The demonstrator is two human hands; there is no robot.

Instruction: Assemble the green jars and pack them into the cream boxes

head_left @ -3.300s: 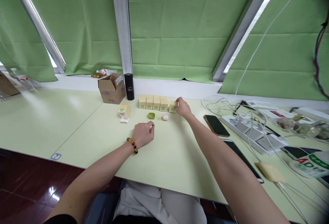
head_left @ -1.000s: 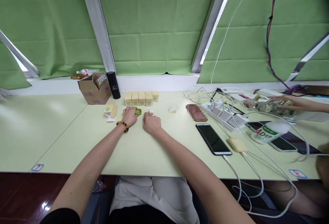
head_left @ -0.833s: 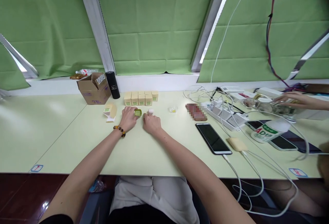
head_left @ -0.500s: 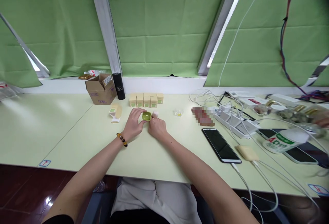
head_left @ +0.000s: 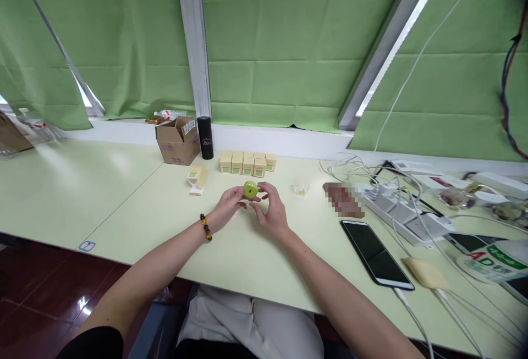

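Note:
I hold a small round green piece (head_left: 250,189) just above the table, between both hands. My left hand (head_left: 228,206), with a bead bracelet on its wrist, pinches it from the left with thumb and fingertips. My right hand (head_left: 271,211) is curled, its fingertips on the piece's right side. Whatever else lies in the right palm is hidden. A row of small cream boxes with green labels (head_left: 247,164) stands just behind my hands. One opened cream box (head_left: 197,178) lies to the left.
A brown cardboard box (head_left: 178,140) and a black cylinder (head_left: 205,138) stand by the window sill. To the right are a small clear packet (head_left: 300,189), a black phone (head_left: 376,253), a white power strip (head_left: 408,213) with tangled cables, and a white bottle (head_left: 490,257).
My left hand picked the green piece off the table and my right hand closed over the small white piece. Both hands came together and lifted toward me. The view swung back left.

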